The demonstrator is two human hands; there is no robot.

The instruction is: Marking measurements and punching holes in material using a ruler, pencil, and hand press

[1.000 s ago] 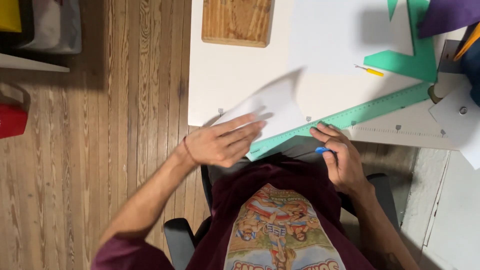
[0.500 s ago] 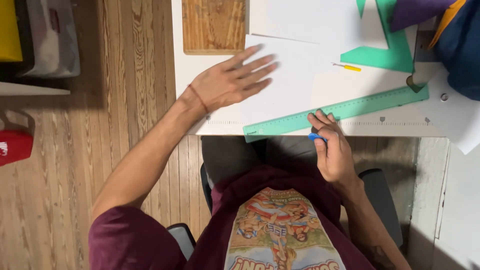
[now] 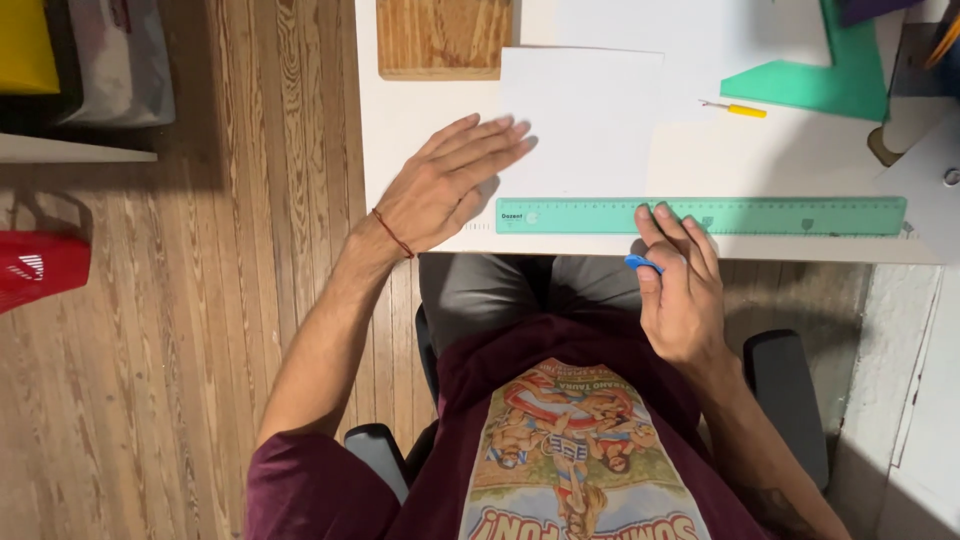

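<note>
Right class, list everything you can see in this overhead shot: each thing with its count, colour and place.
Table: one, white, upper middle.
Paper sheet: one, white, on the table under the left fingertips.
Ruler: one, green, along the table's near edge.
Wooden board: one, brown, table's far left corner.
Green card: one, upper right.
Small yellow-handled tool: one, beside the green card.
Red object: one, on the wooden floor, left.
Chair: one, grey, under the person.
Left hand: flat, open, on the table.
Right hand: holds a small blue object, fingertips on the ruler.

Bright, even light (soft shadows), sharp focus.
</note>
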